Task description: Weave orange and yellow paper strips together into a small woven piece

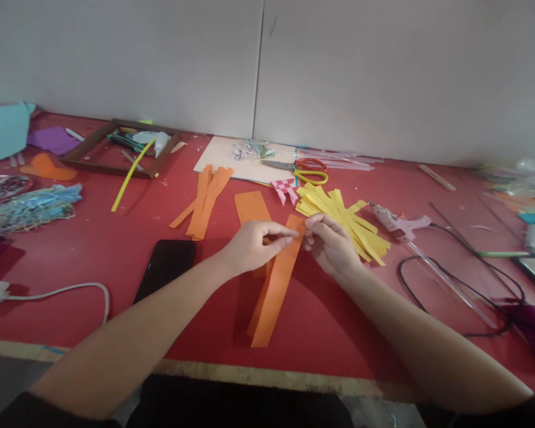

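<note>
An orange paper strip (pixel 276 291) hangs between my hands over the red table, its long end slanting down toward the front edge. My left hand (pixel 256 245) pinches its upper part between thumb and fingers. At the strip's top right edge, my right hand (pixel 327 241) is closed, its fingertips pressed together against the paper. Behind my left hand lies a wider orange paper piece (pixel 252 208). To the right, a fanned pile of yellow paper strips (pixel 339 211) sits just beyond my right hand. More orange strips (pixel 207 202) lie in a bundle farther left.
A black phone (pixel 167 267) lies beside my left forearm. Scissors (pixel 301 167) and a pink checkered woven paper piece (pixel 285 191) are at the back. A glue gun (pixel 399 224) with a black cord stands right. A wooden frame (pixel 154 172) is back left.
</note>
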### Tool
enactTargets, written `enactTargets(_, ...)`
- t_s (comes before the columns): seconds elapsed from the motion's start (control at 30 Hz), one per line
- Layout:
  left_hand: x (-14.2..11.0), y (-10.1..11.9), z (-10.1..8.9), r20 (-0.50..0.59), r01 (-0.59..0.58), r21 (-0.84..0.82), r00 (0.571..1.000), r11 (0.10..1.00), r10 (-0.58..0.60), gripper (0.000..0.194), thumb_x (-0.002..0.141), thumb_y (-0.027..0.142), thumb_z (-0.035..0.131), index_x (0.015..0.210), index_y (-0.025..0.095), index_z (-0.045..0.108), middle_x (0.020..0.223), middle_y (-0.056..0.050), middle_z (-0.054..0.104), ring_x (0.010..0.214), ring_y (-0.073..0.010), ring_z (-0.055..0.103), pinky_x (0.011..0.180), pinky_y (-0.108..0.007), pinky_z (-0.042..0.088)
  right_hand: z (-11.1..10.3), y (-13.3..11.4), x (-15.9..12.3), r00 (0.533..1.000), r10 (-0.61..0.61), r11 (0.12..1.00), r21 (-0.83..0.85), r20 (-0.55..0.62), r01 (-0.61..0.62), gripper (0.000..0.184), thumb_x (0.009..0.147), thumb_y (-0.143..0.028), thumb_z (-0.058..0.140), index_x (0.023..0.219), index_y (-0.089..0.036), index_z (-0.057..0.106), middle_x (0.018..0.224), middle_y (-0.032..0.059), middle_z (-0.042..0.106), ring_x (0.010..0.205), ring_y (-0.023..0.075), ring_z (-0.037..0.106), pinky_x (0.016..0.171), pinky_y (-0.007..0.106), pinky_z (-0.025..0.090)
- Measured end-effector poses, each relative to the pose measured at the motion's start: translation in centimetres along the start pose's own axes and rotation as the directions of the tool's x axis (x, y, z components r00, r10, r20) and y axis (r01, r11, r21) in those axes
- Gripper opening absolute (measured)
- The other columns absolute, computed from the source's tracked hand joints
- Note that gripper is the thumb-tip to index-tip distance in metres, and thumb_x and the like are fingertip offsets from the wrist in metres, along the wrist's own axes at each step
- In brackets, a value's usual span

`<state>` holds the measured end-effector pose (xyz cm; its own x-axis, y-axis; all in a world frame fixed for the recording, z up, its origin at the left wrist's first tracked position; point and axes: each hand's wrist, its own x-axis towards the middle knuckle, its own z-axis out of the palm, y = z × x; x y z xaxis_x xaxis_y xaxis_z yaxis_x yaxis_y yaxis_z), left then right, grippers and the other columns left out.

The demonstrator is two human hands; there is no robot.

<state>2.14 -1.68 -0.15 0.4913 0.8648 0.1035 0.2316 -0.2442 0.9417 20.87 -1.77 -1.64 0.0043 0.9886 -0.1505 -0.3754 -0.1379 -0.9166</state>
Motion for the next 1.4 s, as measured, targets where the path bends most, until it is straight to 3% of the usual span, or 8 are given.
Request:
enactTargets(0.1, -0.1, 0.0, -0.2, 0.021, -0.019, -0.012, 1.0, 1.0, 0.019, 0.026, 0.091, 0.026, 0.056, 0.114, 0.02, 0.066, 0.111, -0.006, 0.073, 0.102, -0.0182, 0.067, 0.087, -0.03, 0.052, 0.1, 0.3, -0.1, 1.0, -0.008, 1.0, 0.001, 0.01, 0.008, 0.018, 0.064, -0.029, 0.082, 0.065, -0.021, 0.066, 0.054, -0.0044, 0.056, 0.049, 0.0081, 0.05, 0.048, 0.021, 0.046)
enactTargets(0.23, -0.4, 0.2, -0.4, 0.014, 0.038, -0.024, 0.999, 0.999, -0.038, 0.045, 0.087, 0.027, 0.061, 0.13, 0.022, 0.047, 0.073, 0.003, 0.064, 0.071, -0.0134, 0.062, 0.07, -0.027, 0.048, 0.3, 0.6, -0.4, 0.998, 0.039, 0.998, -0.047, 0.053, -0.036, 0.022, 0.064, -0.033, 0.084, 0.066, -0.021, 0.066, 0.055, -0.0039, 0.058, 0.048, 0.0089, 0.051, 0.047, 0.022, 0.044)
enactTargets(0.43, 0.0, -0.1, -0.3, 0.046, 0.145, 0.002, 0.988, 0.989, -0.145, 0.02, 0.086, 0.037, 0.061, 0.081, 0.018, 0.056, 0.07, 0.002, 0.062, 0.064, -0.0115, 0.055, 0.058, -0.024, 0.039, 0.5, 0.9, -0.9, 0.988, 0.027, 0.989, -0.151, 0.155, -0.003, 0.021, 0.066, -0.034, 0.084, 0.069, -0.02, 0.069, 0.058, -0.003, 0.061, 0.05, 0.0089, 0.052, 0.05, 0.024, 0.043)
enactTargets(0.7, 0.0, 0.1, -0.4, 0.191, 0.102, 0.06, 0.975, 0.993, -0.112, 0.007, 0.079, 0.025, 0.063, 0.077, 0.018, 0.061, 0.076, 0.002, 0.065, 0.069, -0.0123, 0.057, 0.064, -0.025, 0.042, 0.0, 1.3, -0.8, 0.983, 0.013, 0.97, -0.24, 0.184, 0.032, 0.021, 0.068, -0.036, 0.083, 0.07, -0.019, 0.07, 0.065, 0.0, 0.065, 0.054, 0.0113, 0.055, 0.055, 0.028, 0.045)
enactTargets(0.83, 0.0, 0.4, -0.3, 0.082, 0.06, 0.037, 0.995, 0.998, -0.063, 0.012, 0.081, 0.026, 0.062, 0.074, 0.018, 0.058, 0.073, 0.002, 0.061, 0.067, -0.0109, 0.055, 0.062, -0.024, 0.042, 0.2, 1.0, -1.0, 0.989, -0.024, 0.979, -0.195, 0.145, 0.053, 0.018, 0.07, -0.036, 0.08, 0.074, -0.021, 0.07, 0.066, -0.0008, 0.064, 0.059, 0.0117, 0.055, 0.058, 0.027, 0.046)
enactTargets(0.97, 0.2, 0.5, -0.6, -0.003, 0.153, -0.071, 0.988, 0.986, -0.153, 0.02, 0.084, 0.034, 0.063, 0.075, 0.018, 0.056, 0.07, 0.003, 0.058, 0.055, -0.0082, 0.055, 0.052, -0.021, 0.043, 0.5, 0.8, -1.1, 0.989, 0.001, 0.978, -0.207, 0.146, 0.029, 0.017, 0.071, -0.036, 0.077, 0.076, -0.022, 0.069, 0.062, -0.0018, 0.061, 0.056, 0.012, 0.053, 0.057, 0.028, 0.045)
enactTargets(1.13, 0.1, 0.4, -0.6, 0.124, 0.261, -0.188, 0.963, 0.947, -0.241, 0.014, 0.085, 0.027, 0.06, 0.079, 0.018, 0.051, 0.074, 0.003, 0.059, 0.054, -0.0095, 0.066, 0.052, -0.02, 0.051, 0.3, 0.8, -1.1, 0.989, -0.015, 0.943, -0.327, 0.15, 0.064, 0.018, 0.071, -0.035, 0.077, 0.071, -0.02, 0.066, 0.063, -0.0028, 0.06, 0.056, 0.0102, 0.048, 0.056, 0.026, 0.039)
enactTargets(1.4, -0.2, 0.5, -0.6, 0.251, 0.371, -0.076, 0.906, 0.926, -0.342, 0.016, 0.087, 0.032, 0.058, 0.083, 0.019, 0.05, 0.063, -0.001, 0.063, 0.057, -0.0182, 0.07, 0.036, -0.017, 0.042, 0.0, 0.3, -1.0, 0.974, 0.065, 0.905, -0.425, 0.218, 0.035, 0.019, 0.07, -0.035, 0.076, 0.071, -0.019, 0.066, 0.066, -0.0019, 0.06, 0.06, 0.0113, 0.049, 0.058, 0.026, 0.037)
